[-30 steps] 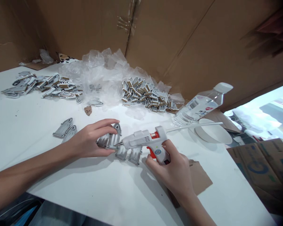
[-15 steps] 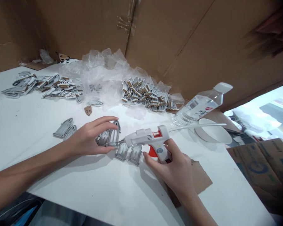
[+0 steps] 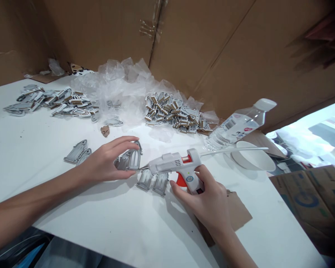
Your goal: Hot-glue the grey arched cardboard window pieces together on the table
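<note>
The counter carries, at the rear, crumpled clear plastic bags against a cardboard wall, with a left heap of grey arched pieces and a right heap of grey arched pieces beside them. A capped plastic bottle and a white bowl stand to the right; the protruding glue stick crosses in front of the bowl in my view. A cardboard scrap lies partly behind my right wrist. Two loose grey pieces rest just below the barrel, which overlaps their upper ends. My left hand grips an arched grey piece between thumb at its base and fingers at its top, in front of the bags; its long axis runs away from me, arched end farthest. My right hand is closed around the handle of the white hot glue gun. Its barrel lies crosswise, nozzle pointing left and slightly down at the held piece's base corner. Whether the trigger is depressed, I cannot tell.
</note>
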Motion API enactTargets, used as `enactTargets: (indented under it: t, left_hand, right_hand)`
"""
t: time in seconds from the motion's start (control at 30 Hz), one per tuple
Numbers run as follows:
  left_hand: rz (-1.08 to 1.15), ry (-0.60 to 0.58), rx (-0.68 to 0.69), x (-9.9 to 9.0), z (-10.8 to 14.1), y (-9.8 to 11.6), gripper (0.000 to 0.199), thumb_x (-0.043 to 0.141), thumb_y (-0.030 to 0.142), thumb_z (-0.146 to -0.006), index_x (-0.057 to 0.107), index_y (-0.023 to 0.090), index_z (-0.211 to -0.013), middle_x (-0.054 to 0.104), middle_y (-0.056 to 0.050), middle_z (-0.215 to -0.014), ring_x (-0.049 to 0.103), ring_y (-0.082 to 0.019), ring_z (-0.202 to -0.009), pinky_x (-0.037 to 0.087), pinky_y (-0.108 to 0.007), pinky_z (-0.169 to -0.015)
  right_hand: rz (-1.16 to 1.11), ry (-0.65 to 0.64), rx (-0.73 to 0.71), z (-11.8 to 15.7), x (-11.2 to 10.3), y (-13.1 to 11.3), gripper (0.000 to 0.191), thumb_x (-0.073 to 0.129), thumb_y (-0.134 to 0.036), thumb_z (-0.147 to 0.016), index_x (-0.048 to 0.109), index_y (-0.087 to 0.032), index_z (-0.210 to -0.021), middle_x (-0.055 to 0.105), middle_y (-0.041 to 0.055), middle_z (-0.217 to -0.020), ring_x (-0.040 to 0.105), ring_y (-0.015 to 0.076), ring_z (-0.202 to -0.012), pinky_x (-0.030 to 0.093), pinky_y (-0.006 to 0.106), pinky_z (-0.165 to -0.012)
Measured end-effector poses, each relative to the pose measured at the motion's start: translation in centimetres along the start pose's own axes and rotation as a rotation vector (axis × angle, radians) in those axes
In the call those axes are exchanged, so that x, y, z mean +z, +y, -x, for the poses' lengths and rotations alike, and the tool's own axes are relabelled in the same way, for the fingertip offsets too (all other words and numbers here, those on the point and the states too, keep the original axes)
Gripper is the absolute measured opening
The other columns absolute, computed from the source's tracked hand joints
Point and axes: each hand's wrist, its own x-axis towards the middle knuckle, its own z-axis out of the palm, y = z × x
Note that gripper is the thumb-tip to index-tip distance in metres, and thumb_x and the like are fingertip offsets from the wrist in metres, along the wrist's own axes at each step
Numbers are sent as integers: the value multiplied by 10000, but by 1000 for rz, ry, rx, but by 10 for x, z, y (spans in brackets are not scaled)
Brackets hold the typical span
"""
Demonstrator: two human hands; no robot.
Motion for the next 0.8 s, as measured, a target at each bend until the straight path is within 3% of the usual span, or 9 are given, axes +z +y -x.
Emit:
enactTargets:
  t: [0.17, 0.33, 0.53, 0.8]
  left_hand:
    - [60, -22, -14, 3, 0, 0, 549, 735, 300, -750, 501, 176, -1230, 587, -147, -1283, 575, -263, -1190, 469, -361, -1008]
    - [165, -83, -165, 5, 1, 5, 708, 786, 323, -649, 445, 204, -1259, 613, -98, -1201, 650, -231, -1002, 526, -306, -849]
    - [232, -168, -301, 4, 0, 14, 793, 795, 342, -577, 379, 255, -1247, 649, -55, -1118, 645, -226, -966, 500, -325, -825]
    - [253, -180, -355, 3, -1, 18, 804, 800, 400, -549, 386, 266, -1226, 661, -33, -1032, 663, -221, -888, 491, -335, -803]
  right_hand:
    - [17, 16, 42, -1, -2, -1, 370, 686, -475, -658, 423, -237, -763, 411, -105, -460, 368, 83, -389, 343, 189, -419]
    - [88, 129, 40, -2, -2, -2, 367, 669, -485, -664, 414, -237, -754, 398, -103, -438, 389, 91, -368, 338, 191, -408]
    - [171, 201, -64, 1, 3, -2, 338, 646, -486, -692, 439, -228, -760, 402, -101, -441, 413, 89, -360, 343, 194, -417]
    - [219, 229, -143, 6, 10, 0, 306, 634, -468, -713, 508, -205, -806, 412, -97, -438, 432, 88, -360, 340, 200, -412]
